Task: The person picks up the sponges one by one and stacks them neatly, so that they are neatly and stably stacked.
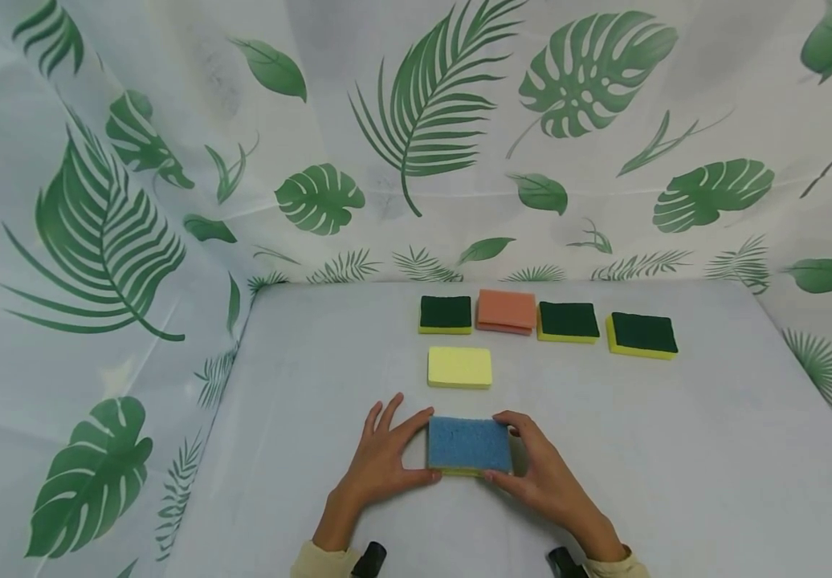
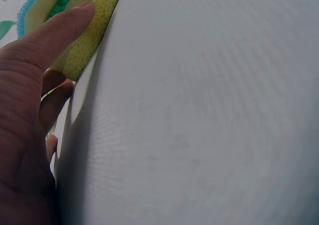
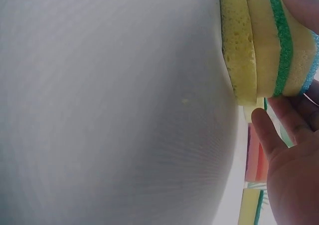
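Note:
A stack of sponges lies on the white table, topped by a blue-faced sponge (image 1: 469, 444). The right wrist view shows its layers: a porous yellow sponge (image 3: 239, 50) at the bottom, a cream sponge with a green scouring layer (image 3: 283, 50) above it, and the blue layer uppermost. My left hand (image 1: 380, 463) grips the stack's left end, thumb at the front corner and index finger at the back. At the right end, my right hand (image 1: 544, 475) holds the stack between thumb and index finger, its thumb (image 3: 303, 8) against the upper sponge.
Behind the stack lies a plain yellow sponge (image 1: 459, 367). Farther back stand an orange stack (image 1: 506, 309) and green-topped yellow sponges (image 1: 446, 311), (image 1: 568, 319), (image 1: 643, 332) in a row. A leaf-patterned curtain (image 1: 416, 217) borders the table's back and sides.

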A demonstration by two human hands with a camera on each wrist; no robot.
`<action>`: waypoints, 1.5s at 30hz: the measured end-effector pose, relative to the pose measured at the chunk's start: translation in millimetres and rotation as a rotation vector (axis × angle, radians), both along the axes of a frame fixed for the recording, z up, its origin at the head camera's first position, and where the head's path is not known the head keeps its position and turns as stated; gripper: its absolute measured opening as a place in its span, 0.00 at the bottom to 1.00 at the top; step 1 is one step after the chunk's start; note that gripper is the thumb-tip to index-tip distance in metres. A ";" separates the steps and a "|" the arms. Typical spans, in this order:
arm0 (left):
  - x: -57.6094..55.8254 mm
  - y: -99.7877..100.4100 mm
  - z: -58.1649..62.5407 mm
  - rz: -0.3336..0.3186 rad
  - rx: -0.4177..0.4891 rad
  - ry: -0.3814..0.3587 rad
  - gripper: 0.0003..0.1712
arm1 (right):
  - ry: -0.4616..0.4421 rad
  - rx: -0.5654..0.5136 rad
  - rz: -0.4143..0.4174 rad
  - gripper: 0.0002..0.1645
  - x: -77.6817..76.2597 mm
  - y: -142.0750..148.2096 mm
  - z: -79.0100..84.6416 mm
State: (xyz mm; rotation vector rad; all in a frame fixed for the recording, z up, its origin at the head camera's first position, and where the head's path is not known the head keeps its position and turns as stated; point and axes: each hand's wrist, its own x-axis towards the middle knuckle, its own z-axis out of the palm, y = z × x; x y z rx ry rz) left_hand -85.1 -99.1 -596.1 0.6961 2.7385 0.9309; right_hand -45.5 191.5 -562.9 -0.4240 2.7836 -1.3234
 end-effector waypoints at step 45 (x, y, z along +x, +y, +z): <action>0.7 -0.6 2.7 -0.009 0.011 0.007 0.53 | -0.020 -0.040 -0.004 0.53 -0.3 1.9 4.4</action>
